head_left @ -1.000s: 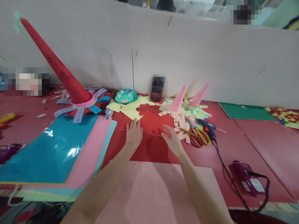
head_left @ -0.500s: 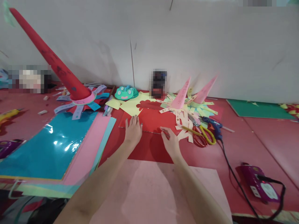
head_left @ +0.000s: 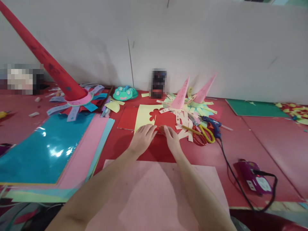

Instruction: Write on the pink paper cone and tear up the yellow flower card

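My left hand (head_left: pixel 142 138) lies over the lower edge of a pale yellow sheet (head_left: pixel 143 115), fingers close together and bent, fingertips reaching the red paper (head_left: pixel 167 119) beside it. The right hand (head_left: pixel 170 135) pinches the lower edge of that red paper, its fingertips almost touching the left ones. A scalloped, flower-shaped red edge (head_left: pixel 152 114) shows against the yellow. Further left, another part of red paper or card (head_left: pixel 127 118) lies flat. What sits under my fingertips is partly hidden.
Right of my hands are scissors (head_left: pixel 207 134), a pencil (head_left: pixel 190 129), a blue glue gun (head_left: pixel 214 125) with a cord, and pink cones (head_left: pixel 182 96). A tall red cone (head_left: pixel 57 75) and blue sheet (head_left: pixel 48 147) are left. A pink sheet (head_left: pixel 156 195) lies in front.
The yellow sheet has come forward from the back and lies over part of the red. My left hand has moved right, close to the right hand. The view has shifted slightly.
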`<state>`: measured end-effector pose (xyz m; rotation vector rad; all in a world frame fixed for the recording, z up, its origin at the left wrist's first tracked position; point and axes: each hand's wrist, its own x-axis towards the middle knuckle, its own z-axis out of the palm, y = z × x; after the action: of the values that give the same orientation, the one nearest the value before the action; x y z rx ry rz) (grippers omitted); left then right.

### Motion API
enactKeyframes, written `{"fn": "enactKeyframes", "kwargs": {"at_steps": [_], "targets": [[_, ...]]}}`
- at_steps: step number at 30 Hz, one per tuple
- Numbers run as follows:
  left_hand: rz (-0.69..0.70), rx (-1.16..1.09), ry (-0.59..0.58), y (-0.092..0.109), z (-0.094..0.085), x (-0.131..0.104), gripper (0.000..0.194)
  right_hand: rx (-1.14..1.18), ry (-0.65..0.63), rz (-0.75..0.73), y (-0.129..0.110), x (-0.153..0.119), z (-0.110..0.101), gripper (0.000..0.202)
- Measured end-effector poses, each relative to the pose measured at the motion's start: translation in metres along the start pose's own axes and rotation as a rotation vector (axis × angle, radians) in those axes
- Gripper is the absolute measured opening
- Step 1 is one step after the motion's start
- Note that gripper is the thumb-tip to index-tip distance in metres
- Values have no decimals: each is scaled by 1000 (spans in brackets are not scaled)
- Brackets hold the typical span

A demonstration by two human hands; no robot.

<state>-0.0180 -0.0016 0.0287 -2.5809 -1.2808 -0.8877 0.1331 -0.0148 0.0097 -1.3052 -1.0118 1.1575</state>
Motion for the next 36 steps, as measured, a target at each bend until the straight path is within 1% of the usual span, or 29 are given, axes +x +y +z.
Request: {"fn": "enactKeyframes", "kwargs": {"at_steps": [2, 4, 6, 9, 11, 13, 14, 15, 18, 19, 21, 23, 25, 28, 30, 33, 36], "targets": [[101, -52, -29, 1, 2, -1, 31, 89, -58, 30, -1, -2, 1, 37], [212, -106, -74, 3, 5, -2, 32, 116, -111, 51, -1, -4, 3, 36], [288, -149, -129, 6, 7, -3, 32, 125, -122, 93, -2, -6, 4, 35], [337, -227, -226, 10, 6, -3, 30, 248, -116, 197, -2, -5, 3, 31], [334, -284, -245, 10, 4, -3, 30, 348, -128, 240, -3, -3, 0, 33], [261, -320, -175, 6, 3, -4, 30, 392, -119, 256, -5, -1, -5, 39], [179, -330, -111, 2, 3, -4, 30, 395, -110, 260, -7, 0, -8, 40], [69, -338, -37, -2, 4, -4, 30, 393, -102, 260, -8, 1, -11, 41], [-319, -372, 172, -17, 5, -2, 27, 400, -113, 241, -13, 3, -20, 39], [-409, -385, 222, -21, 5, 0, 26, 410, -122, 234, -15, 3, -23, 39], [-530, -416, 278, -29, 4, 2, 26, 426, -141, 226, -17, 4, -28, 38], [-629, -503, 271, -32, 5, 3, 28, 422, -152, 218, -19, 5, -32, 38], [-708, -663, 198, -33, 7, 3, 34, 405, -148, 204, -21, 6, -34, 38], [-714, -905, 50, -32, 12, 3, 41, 362, -153, 207, -22, 6, -37, 35], [-694, -1027, 1, -32, 15, 3, 41, 337, -184, 240, -23, 7, -41, 33], [-727, -1133, 7, -33, 17, 5, 43, 327, -228, 313, -22, 9, -46, 31], [-761, -1081, 84, -36, 17, 5, 44, 373, -185, 318, -20, 12, -47, 28]]}}
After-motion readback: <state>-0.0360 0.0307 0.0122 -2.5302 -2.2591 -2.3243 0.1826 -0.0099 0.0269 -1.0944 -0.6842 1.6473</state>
